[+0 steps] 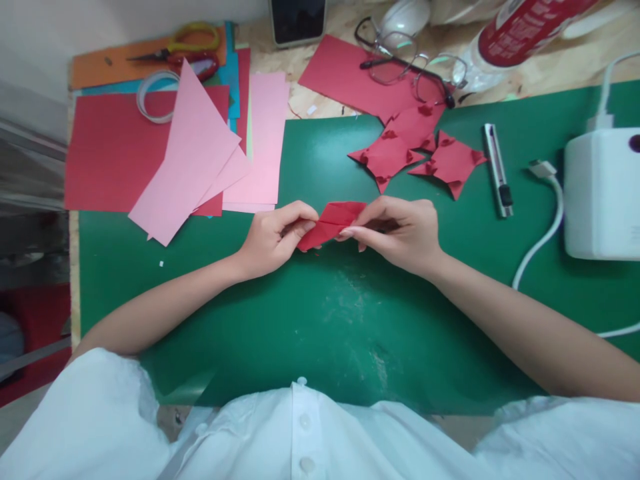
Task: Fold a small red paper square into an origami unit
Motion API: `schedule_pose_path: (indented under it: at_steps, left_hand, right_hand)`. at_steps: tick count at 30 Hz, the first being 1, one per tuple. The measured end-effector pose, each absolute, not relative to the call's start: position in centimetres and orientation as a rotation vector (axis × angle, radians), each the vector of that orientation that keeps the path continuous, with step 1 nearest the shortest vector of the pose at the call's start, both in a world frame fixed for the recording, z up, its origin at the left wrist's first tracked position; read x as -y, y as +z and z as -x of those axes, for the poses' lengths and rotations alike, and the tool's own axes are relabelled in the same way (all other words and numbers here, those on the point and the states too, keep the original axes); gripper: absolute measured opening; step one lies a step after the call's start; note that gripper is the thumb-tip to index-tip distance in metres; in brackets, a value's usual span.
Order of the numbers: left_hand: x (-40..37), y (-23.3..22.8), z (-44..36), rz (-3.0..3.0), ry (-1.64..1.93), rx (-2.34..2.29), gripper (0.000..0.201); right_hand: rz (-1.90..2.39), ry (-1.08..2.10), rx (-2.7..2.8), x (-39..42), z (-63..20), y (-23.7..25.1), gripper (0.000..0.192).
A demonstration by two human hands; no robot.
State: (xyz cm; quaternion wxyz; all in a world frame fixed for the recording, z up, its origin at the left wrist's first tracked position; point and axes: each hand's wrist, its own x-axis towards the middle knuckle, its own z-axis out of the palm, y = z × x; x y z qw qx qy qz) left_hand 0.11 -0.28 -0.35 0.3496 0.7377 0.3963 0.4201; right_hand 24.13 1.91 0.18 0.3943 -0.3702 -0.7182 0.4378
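- Red paper [334,222], folded, sits mid-scene over the green mat [345,333], pinched at both ends
- left hand [275,239] has its left end between thumb and fingers, right hand [403,230] grips the right end the same way
- bottle [520,30] far right, red label, clear lower part, can't tell what's inside
- red stars [387,160] just beyond the right hand, cutter [496,167] right of them
- far left: pink sheets [193,150], tape roll [141,100], scissors [173,49]
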Motion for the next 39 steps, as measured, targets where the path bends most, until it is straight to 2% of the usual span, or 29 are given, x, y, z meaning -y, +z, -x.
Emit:
schedule_pose_path:
  at_steps: [5,10,16,24,39]
  left_hand:
    - [0.2,-0.4,-0.2,-1.986,1.13,-1.008,0.015]
    - [0.2,-0.5,-0.1,-2.01,1.11,-1.031,0.017]
    - [0.3,-0.4,0.0,-1.85,0.948,-1.109,0.015]
    - [0.5,-0.7,-0.1,-1.677,0.895,-1.159,0.02]
    - [0.6,-0.6,-0.2,-1.677,0.891,-1.186,0.019]
  right_hand:
    - [0.959,1.091,1.786,-1.9,-24.0,0.2,0.034]
    - [0.983,1.132,1.738,-2.0,-24.0,-0.3,0.04]
    - [0.973,1.146,1.68,-1.9,-23.8,-0.3,0.04]
    - [0.959,1.458,1.496,-2.2,-23.5,-0.7,0.044]
    - [0.991,1.561,1.358,-2.4,-23.3,-0.4,0.057]
